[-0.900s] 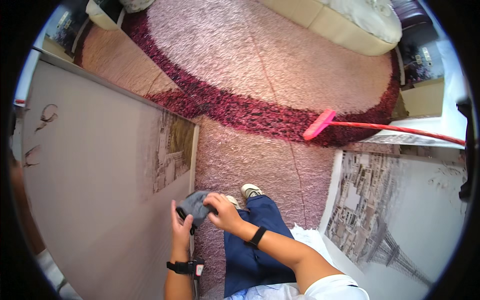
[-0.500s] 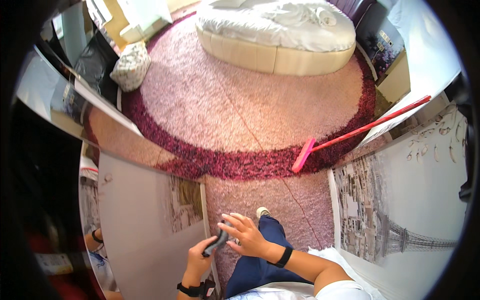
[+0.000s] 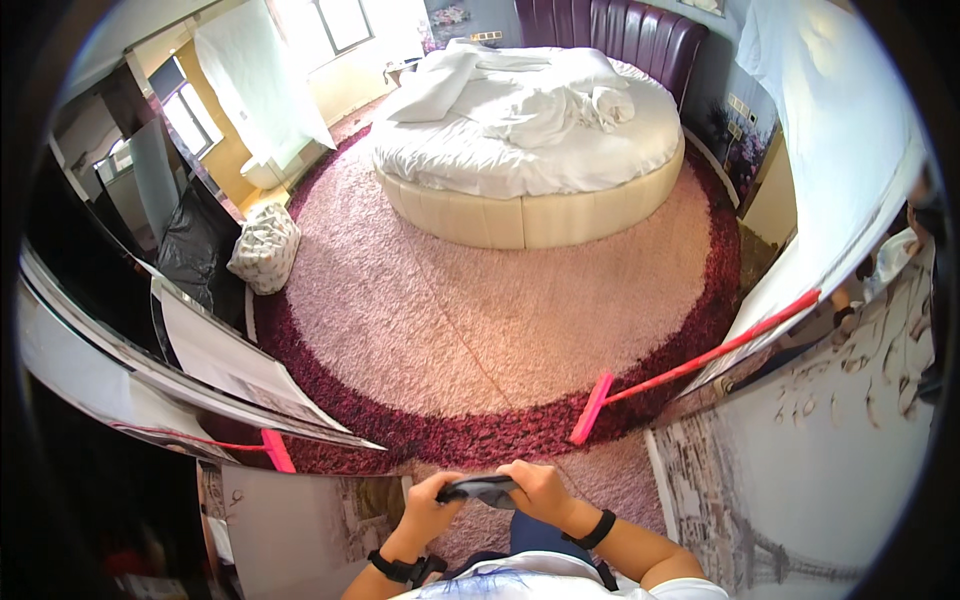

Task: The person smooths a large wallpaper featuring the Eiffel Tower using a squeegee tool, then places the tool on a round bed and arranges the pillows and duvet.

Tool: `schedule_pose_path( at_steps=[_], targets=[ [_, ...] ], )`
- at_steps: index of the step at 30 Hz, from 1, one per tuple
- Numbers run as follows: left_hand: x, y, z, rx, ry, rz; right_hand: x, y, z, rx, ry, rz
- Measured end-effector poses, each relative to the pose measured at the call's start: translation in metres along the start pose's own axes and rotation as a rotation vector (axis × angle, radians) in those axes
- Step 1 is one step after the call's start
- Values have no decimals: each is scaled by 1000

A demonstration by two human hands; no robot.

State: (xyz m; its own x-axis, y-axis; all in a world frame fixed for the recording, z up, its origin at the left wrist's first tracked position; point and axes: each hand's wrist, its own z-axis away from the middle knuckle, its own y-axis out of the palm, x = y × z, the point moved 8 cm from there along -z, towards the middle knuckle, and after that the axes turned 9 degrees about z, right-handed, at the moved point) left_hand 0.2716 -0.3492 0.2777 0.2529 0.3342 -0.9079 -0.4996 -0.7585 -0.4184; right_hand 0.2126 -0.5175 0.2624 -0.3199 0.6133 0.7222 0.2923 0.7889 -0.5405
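In front of my body, low in the picture, I hold a small dark grey and black object point(image 3: 486, 491) level between both hands. It is long and slightly curved, and its kind I cannot make out. My left hand point(image 3: 428, 512) is closed round its left end, thumb on top. At the other end, my right hand point(image 3: 541, 496) grips it with bent fingers. Each wrist wears a black band. Beyond my hands lies pale pink carpet with a dark red border point(image 3: 450, 432).
A pink-headed broom or mop point(image 3: 592, 409) with a red pole leans across the carpet edge at the right. Farther off stands a round bed point(image 3: 450, 213) with rumpled white bedding. A patterned bag point(image 3: 266, 250) sits by the left wall. Printed panels point(image 3: 790, 450) flank me.
My right hand has gone from spread fingers over the dark object to gripping its right end. The object is now level. My view has tilted up, showing more of the bed.
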Motion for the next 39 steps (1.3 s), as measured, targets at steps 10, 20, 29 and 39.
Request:
schedule_pose_path(
  at_steps=[10,20,29,39],
  targets=[
    [-67,11,-107,-24,137,-80,-45,-58,-96,52,165,-232],
    [-42,19,-179,-73,64,203,-69,-108,-158,-363,59,80],
    [-42,111,-343,321,45,494,-149,-131,-208,-282,110,178],
    [-60,57,-461,282,83,349,-240,-154,-321,-484,488,-287]
  ],
)
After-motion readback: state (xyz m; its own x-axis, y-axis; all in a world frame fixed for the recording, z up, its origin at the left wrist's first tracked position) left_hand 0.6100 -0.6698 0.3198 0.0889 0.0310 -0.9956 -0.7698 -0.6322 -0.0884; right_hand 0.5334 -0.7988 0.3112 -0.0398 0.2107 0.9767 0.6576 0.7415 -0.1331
